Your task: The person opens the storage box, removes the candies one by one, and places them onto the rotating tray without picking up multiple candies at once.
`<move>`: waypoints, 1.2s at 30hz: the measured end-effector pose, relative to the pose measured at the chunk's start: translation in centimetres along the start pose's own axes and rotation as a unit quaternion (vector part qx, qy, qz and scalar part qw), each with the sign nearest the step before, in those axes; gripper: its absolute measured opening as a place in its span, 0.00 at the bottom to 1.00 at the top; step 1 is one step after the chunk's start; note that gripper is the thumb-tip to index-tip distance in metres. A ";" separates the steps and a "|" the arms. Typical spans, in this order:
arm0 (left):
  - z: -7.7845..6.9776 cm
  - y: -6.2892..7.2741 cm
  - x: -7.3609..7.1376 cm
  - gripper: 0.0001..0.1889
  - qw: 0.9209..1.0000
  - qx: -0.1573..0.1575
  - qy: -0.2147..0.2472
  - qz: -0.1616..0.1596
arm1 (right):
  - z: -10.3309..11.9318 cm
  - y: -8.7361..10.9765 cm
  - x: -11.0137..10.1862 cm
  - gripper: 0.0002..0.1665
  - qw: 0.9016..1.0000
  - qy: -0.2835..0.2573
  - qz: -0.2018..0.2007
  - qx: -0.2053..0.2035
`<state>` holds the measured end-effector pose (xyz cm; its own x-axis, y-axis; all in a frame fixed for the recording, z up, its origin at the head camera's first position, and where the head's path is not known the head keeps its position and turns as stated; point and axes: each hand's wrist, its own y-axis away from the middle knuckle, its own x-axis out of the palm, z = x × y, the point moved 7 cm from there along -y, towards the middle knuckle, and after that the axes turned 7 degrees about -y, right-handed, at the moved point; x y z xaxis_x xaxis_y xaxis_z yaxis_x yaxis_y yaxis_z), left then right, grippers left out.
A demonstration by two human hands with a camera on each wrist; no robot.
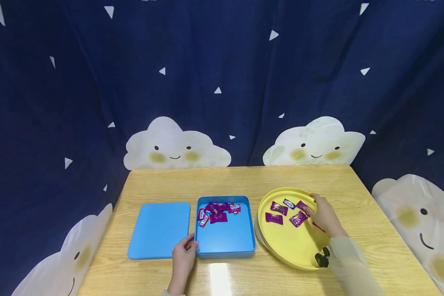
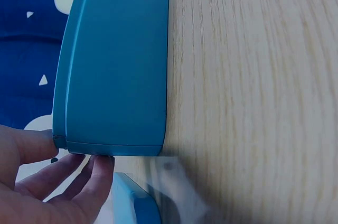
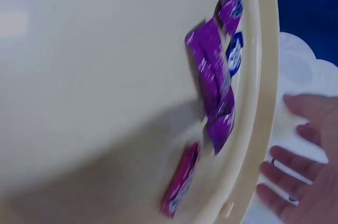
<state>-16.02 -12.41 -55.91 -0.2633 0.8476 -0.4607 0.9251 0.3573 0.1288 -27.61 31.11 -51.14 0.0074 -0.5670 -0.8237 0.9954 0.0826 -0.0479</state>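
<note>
A shallow blue box [image 1: 225, 240] holds purple, red and blue wrapped candies near its far side. At its near left corner, my left hand [image 1: 183, 255] grips the edge, thumb at the rim and fingers against the outer wall [image 2: 116, 65]. To the right is a round yellow tray [image 1: 292, 246] with several purple candies [image 1: 298, 219] and a small blue one [image 1: 289, 204]. My right hand [image 1: 325, 213] hovers at the tray's right rim. Its fingers are spread with nothing between them in the right wrist view, near a red candy [image 3: 180, 182].
A flat blue lid [image 1: 160, 230] lies left of the box on the wooden table [image 1: 244, 179]. A dark blue curtain [image 1: 222, 111] with white clouds hangs behind and at both sides. A small black device [image 1: 322, 259] sits at my right wrist, over the tray's near rim.
</note>
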 end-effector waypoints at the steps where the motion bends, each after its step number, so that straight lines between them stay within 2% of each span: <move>1: 0.0 0.0 0.0 0.16 1.000 0.001 0.001 0.000 | 0.4 -0.2 0.1 0.34 1.000 -0.014 -0.005 -0.012; 4: 0.0 -0.1 0.0 0.15 1.000 0.004 0.002 -0.003 | 1.6 -0.8 0.7 0.39 0.998 -0.034 -0.015 -0.059; 9: -0.1 -0.1 0.0 0.15 1.000 0.009 0.003 -0.004 | 4.1 -1.7 2.0 0.42 0.993 -0.020 -0.030 -0.116; 15: -0.1 -0.1 -0.1 0.16 1.000 0.014 0.007 -0.007 | 7.0 -2.8 3.8 0.44 0.990 0.004 -0.031 -0.137; 22: 0.0 -0.1 -0.1 0.15 1.000 0.017 0.010 -0.010 | 10.6 -3.7 5.8 0.44 0.989 0.034 0.000 -0.143; 30: 0.2 -0.1 -0.1 0.15 1.000 0.011 0.016 -0.008 | 14.5 -4.2 8.1 0.43 0.983 0.049 0.025 -0.175; 36: 0.3 -0.1 0.0 0.15 1.000 0.009 0.022 -0.013 | 16.9 -4.4 9.7 0.41 0.978 0.065 0.059 -0.189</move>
<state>-16.02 -12.59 -56.15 -0.2987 0.8550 -0.4239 0.9227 0.3721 0.1005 -30.30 11.40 -49.44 0.0825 -0.4277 -0.9001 0.8817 0.4524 -0.1342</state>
